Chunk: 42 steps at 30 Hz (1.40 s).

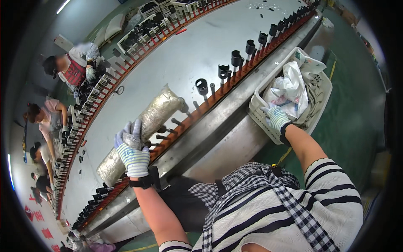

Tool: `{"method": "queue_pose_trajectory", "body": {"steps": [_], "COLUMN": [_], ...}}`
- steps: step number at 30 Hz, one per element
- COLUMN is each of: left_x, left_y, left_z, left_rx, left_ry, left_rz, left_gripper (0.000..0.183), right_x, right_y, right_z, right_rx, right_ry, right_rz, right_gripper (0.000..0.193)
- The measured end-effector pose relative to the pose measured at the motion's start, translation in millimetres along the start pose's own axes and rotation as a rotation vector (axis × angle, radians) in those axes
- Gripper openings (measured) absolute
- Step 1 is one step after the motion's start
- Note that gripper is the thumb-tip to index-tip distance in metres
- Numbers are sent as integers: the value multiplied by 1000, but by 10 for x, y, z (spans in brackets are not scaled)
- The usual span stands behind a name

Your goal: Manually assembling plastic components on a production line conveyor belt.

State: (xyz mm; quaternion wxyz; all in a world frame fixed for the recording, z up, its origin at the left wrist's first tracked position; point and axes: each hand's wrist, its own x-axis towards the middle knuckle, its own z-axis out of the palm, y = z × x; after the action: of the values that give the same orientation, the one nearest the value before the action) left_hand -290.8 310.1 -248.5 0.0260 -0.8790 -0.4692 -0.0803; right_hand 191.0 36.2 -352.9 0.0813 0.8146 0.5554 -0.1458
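My left hand, in a striped knit glove, is closed around the middle of a long bundle wrapped in shiny, crinkled plastic film. The bundle lies slantwise over the table's near edge, across the row of pegs. To the right, my right hand, gloved alike, grips the near left rim of a white plastic basket. Inside the basket are a crumpled white plastic bag and greyish-beige folded material. Part of the right hand's grip is hidden behind its own back.
Upright pegs with black cup-shaped parts line the rim of a large grey table. A metal ledge runs along my side. Across the table, several people work beside baskets of black parts. A ring-shaped tool lies near the far rim.
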Motion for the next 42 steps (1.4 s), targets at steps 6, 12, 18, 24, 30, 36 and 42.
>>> {"method": "queue_pose_trajectory", "body": {"steps": [6,12,18,24,30,36,42], "left_x": [2,13,121,95,184,192,179], "left_y": [8,130,177,327,393,364,414], "left_z": [201,55,160,18,1,185,64], "left_rx": [-78,-5,-40,17,90,-6,-28], "left_ry": [-141,42,-108,54,-25,-146,54], "left_rz": [-2,-5,-42,20,-31,-70,-37], "left_gripper": [99,102,92,99,95,101,102], "right_x": [9,-13,17,-13,55,76,54], "right_y": [-7,13,3,-32,22,37,37], "right_z": [-4,33,17,-64,19,17,-12], "right_rx": [-2,-11,5,21,-29,-20,10], "right_ry": [25,3,8,15,-5,5,38], "right_rz": [-29,-4,-17,15,6,14,20], "right_gripper": [52,54,54,55,54,50,50]}}
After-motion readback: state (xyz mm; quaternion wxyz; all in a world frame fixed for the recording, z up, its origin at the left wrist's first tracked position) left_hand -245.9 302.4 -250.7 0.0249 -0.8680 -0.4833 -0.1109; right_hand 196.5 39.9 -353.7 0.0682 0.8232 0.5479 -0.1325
